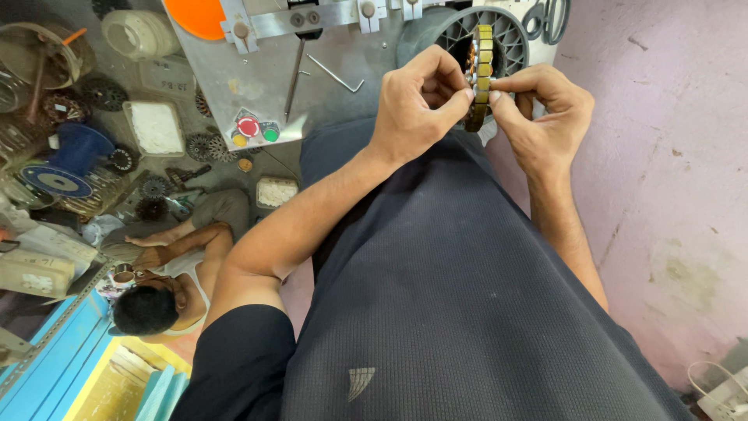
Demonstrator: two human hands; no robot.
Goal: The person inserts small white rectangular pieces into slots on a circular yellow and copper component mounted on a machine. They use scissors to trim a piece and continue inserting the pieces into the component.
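The round metal ring (481,76) stood on its edge right between the two hands, long side going up and down, with the left hand (413,105) and right hand (545,117) both pinching it, equally close.

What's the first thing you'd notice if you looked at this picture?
Two hands at the top centre, the left hand and right hand, pinch a ring with yellowish segments, seen edge-on. Left of them, a metal panel has red, yellow and green buttons. Lower left, another person sits on the floor.
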